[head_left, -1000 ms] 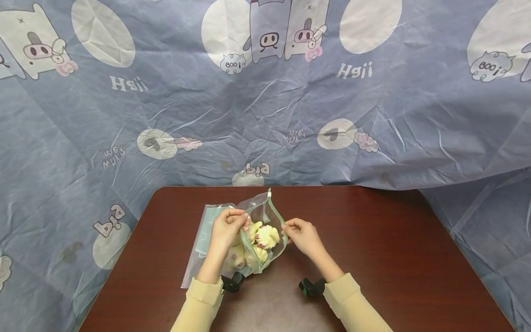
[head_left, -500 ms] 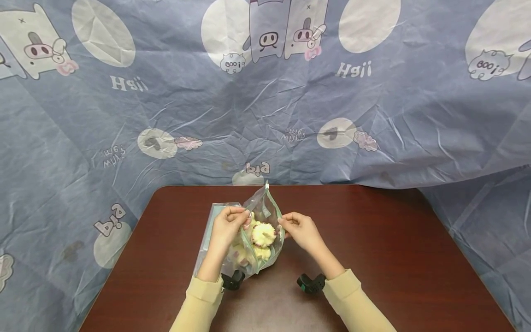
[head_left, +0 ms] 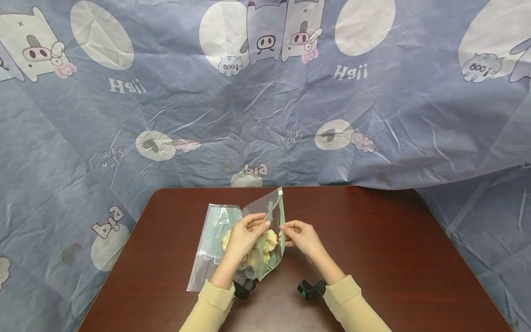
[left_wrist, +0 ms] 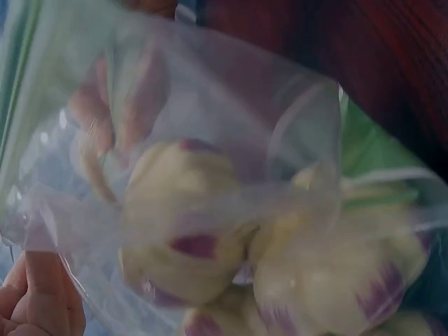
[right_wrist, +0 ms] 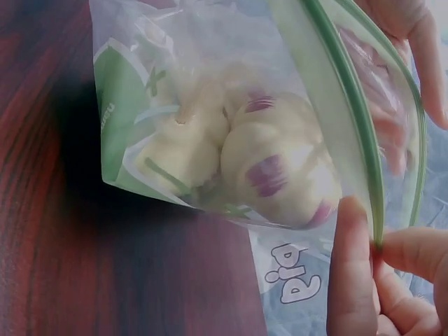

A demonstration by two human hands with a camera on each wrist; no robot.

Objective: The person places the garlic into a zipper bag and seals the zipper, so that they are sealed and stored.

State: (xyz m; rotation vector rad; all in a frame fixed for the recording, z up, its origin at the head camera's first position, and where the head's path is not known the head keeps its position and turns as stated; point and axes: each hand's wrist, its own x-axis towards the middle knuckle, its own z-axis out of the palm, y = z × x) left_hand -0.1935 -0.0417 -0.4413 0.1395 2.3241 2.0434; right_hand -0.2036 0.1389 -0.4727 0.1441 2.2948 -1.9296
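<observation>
A clear zip bag (head_left: pixel 259 204) with green-edged seams stands tilted between the hands, its mouth narrowly parted. Inside it lie several garlic bulbs (right_wrist: pixel 273 164), cream with purple patches. At the left edge of the mouth, the left hand (head_left: pixel 245 234) pinches the plastic between thumb and fingers. The right hand (head_left: pixel 302 236) pinches the opposite green rim, its fingertips close up in the right wrist view. A small white slider (head_left: pixel 280 192) sits at the top end of the zip. In the left wrist view, plastic covers the bulbs and blurs them.
Under and left of the bag lies a flat clear packet (head_left: pixel 215 235) with a pale teal sheet and white loops. All rests on a dark red-brown table (head_left: pixel 373 258). Behind its far edge hangs a blue printed cloth (head_left: pixel 265 106).
The left hand has moved right, towards the right hand, narrowing the bag's mouth. The bag's top corner has swung right. More of the flat packet shows now.
</observation>
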